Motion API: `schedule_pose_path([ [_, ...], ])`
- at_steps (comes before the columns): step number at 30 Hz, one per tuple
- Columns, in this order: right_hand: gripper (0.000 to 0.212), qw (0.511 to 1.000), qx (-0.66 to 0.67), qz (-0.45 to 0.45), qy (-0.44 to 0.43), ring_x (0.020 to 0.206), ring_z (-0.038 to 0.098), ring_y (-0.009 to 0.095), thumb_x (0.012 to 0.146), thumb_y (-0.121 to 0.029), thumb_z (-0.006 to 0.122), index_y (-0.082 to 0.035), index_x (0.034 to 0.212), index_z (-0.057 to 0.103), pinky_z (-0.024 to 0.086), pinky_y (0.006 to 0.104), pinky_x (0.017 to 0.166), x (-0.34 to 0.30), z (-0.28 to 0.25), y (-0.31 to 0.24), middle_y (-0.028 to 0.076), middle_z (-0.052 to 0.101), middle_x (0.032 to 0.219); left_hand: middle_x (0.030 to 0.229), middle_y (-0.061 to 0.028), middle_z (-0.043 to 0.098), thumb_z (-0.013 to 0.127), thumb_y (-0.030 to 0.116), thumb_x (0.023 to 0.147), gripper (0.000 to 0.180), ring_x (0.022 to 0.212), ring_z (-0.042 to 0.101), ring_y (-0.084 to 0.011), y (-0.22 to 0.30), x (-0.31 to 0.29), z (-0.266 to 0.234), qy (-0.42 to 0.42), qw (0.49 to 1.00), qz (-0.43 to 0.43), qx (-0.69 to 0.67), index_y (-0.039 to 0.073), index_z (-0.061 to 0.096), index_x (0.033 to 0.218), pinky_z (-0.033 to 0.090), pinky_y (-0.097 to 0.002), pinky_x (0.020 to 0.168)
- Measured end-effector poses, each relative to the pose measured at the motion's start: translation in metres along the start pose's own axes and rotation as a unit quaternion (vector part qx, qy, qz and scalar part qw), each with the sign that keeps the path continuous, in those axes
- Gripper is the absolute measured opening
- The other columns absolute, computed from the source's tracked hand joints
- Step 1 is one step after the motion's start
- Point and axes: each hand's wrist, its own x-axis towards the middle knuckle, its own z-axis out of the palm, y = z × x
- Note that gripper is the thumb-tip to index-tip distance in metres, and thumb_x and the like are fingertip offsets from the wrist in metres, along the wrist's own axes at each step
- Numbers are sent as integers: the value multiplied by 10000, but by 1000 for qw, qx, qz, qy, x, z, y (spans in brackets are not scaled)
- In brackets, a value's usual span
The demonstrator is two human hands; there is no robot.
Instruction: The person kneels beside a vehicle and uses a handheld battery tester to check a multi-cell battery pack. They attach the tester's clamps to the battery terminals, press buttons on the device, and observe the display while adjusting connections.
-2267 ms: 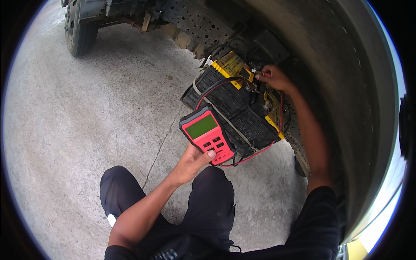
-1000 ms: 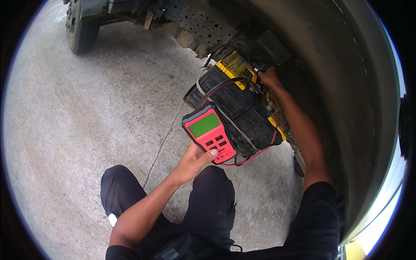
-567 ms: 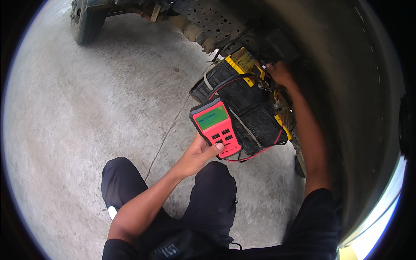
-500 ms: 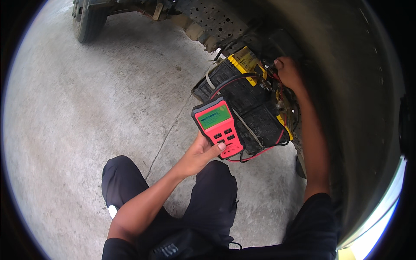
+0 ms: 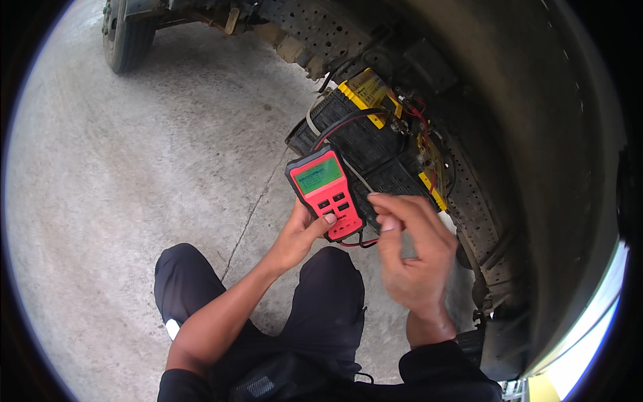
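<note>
My left hand (image 5: 295,236) holds a handheld battery tester (image 5: 345,220) with a red face, dark casing and lit green screen. The thumb rests on one of its lower buttons. My right hand (image 5: 422,258) hovers just right of the tester, apart from it, with fingers half bent and nothing visible in them. Beyond the tester lie black car batteries (image 5: 365,142) with yellow tops, under the vehicle's side. A metal clamp with red wire (image 5: 410,106) sits at the far battery's terminal. Black and red cables (image 5: 349,118) run from the tester across the batteries.
A perforated metal frame rail (image 5: 315,23) runs behind the batteries. A large dark curved panel (image 5: 562,134) arches along the right. A tyre (image 5: 132,43) stands at the far left on the concrete floor (image 5: 120,201). My bent knees are below the tester.
My right hand has left the far battery's terminal and come back beside the tester. The tester, still in my left hand, sits slightly further left in the picture.
</note>
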Motion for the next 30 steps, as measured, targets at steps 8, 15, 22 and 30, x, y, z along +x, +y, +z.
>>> schedule_pose_path([
  [8, 707, 962, 216, 161, -42, 1395, 626, 282, 1121, -323, 693, 43, 1664, 426, 470, 417, 1195, 9, 92, 62, 198, 673, 1445, 1428, -12, 614, 636, 302, 1135, 632, 1209, 581, -95, 7, -2, 4, 52, 998, 34, 27, 118, 372, 1678, 486, -288, 961],
  [15, 640, 896, 402, 142, -123, 1349, 604, 167, 1100, -193, 694, 22, 1653, 455, 465, 340, 1164, 6, 104, 83, 118, 646, 1487, 1683, -116, 405, 587, 177, 1111, 813, 1557, 401, -216, 11, -5, -10, 65, 996, 42, 46, 95, 125, 1774, 344, -413, 1282],
  [22, 699, 876, 456, 133, -86, 1391, 584, 193, 1084, -149, 677, 43, 1689, 384, 469, 360, 1178, 0, 116, 85, 155, 592, 1540, 1645, -128, 429, 582, 112, 1073, 832, 1533, 427, -215, 12, -2, -7, 74, 989, 100, 80, 46, 119, 1760, 336, -419, 1291],
  [30, 700, 880, 453, 114, -82, 1361, 599, 188, 1080, -155, 683, 43, 1682, 388, 483, 357, 1158, -2, 117, 92, 152, 606, 1510, 1615, -124, 445, 597, 106, 1063, 825, 1520, 434, -208, 3, 0, -8, 65, 983, 121, 118, 34, 138, 1745, 338, -417, 1290],
])
